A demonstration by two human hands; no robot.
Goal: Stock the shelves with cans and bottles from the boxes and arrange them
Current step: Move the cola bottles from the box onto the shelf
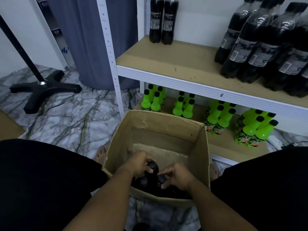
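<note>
The left hand [139, 161] is curled around the neck of a dark bottle [153, 167] near the front of the cardboard box [160, 127], while the right hand [177, 176] is pinched on the cap of a second dark bottle [161, 179] just beside it; the two hands are held close together, nearly touching. A third capped bottle [143, 181] is seen between the forearms, so three dark bottles can be counted in the box, though more may be hidden under the right wrist. Because the bottles are held only at their tops, one could be let slip during the lift, or a neighbour could be knocked over as its support is removed; the near wall of the box could also be caught by a bottle base. On the lower shelf [223, 147], four clusters of green bottles [216, 117] are counted, roughly four in each. On the upper shelf [166, 64], two dark bottles [162, 20] are stood at the back left and a larger group of dark bottles [266, 47] at the right, about eight, though not all can be separated. A black stand [43, 90] is set on the marble floor, well apart.
</note>
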